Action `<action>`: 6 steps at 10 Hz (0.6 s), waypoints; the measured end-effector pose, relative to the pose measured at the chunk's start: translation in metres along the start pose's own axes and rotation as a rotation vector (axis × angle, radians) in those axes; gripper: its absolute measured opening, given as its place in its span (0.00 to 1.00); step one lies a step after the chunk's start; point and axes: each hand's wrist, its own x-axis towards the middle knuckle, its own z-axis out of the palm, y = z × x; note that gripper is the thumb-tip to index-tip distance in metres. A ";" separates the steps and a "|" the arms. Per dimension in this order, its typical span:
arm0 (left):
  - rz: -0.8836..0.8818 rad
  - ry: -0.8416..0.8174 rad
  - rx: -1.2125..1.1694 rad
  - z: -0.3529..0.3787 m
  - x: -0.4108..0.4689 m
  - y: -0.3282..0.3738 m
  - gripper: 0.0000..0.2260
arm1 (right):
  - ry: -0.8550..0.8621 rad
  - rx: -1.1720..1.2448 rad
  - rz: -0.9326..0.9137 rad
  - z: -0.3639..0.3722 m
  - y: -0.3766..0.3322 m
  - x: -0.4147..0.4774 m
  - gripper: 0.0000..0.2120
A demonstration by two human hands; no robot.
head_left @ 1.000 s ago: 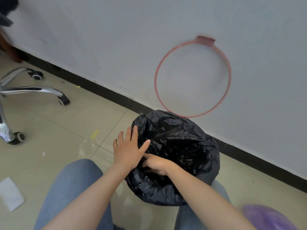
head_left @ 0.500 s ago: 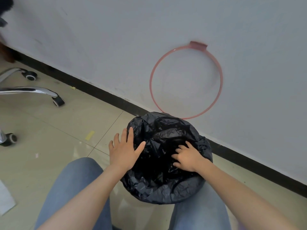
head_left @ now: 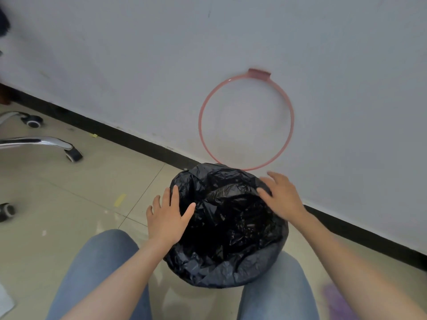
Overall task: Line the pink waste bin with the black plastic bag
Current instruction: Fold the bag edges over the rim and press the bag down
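Black plastic bag [head_left: 227,225] draped over the mouth of a bin, folded down over the rim on all sides; the bin itself is wholly covered, so no pink wall shows. It stands on the tiled floor [head_left: 76,204] between the person's knees [head_left: 101,269], close to the black skirting.

Left hand [head_left: 167,215]: flat, fingers spread, palm pressed on the bag's near-left edge, thumb reaching inward over the crinkled plastic. Released, gripping nothing.

Right hand [head_left: 280,196]: fingers spread and slightly blurred, over the far-right edge of the bag, thumb touching the plastic. Also released; whether the palm bears down on the rim I cannot tell.

Between the two hands the bag sags into a dark hollow.

Beyond the right hand's fingertips, a thin pink ring [head_left: 246,121] with a small tab at its top leans against the white wall [head_left: 161,65], its lower arc just behind the bag.

Well left of the left hand: chrome chair legs with castors [head_left: 74,154]. A yellow scrap [head_left: 120,199] lies on the tiles, nearer that hand.
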 end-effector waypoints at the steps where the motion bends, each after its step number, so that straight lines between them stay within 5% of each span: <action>1: -0.003 0.006 -0.008 0.000 0.000 -0.001 0.31 | 0.368 0.404 0.233 -0.049 -0.011 0.051 0.26; 2: -0.001 0.008 -0.011 0.000 -0.001 0.000 0.31 | 0.478 0.780 0.428 -0.088 -0.017 0.102 0.29; 3: -0.002 0.011 -0.015 0.000 -0.001 0.000 0.31 | 0.389 0.914 0.481 -0.095 -0.007 0.129 0.29; 4: -0.009 0.016 -0.026 0.000 -0.001 0.001 0.31 | 0.368 0.845 0.469 -0.096 0.002 0.131 0.30; 5: -0.012 0.021 -0.045 0.001 -0.001 0.001 0.31 | 0.416 0.910 0.401 -0.105 0.001 0.119 0.19; 6: 0.021 0.015 -0.171 0.002 0.001 -0.004 0.29 | 0.498 0.959 0.364 -0.117 -0.019 0.076 0.24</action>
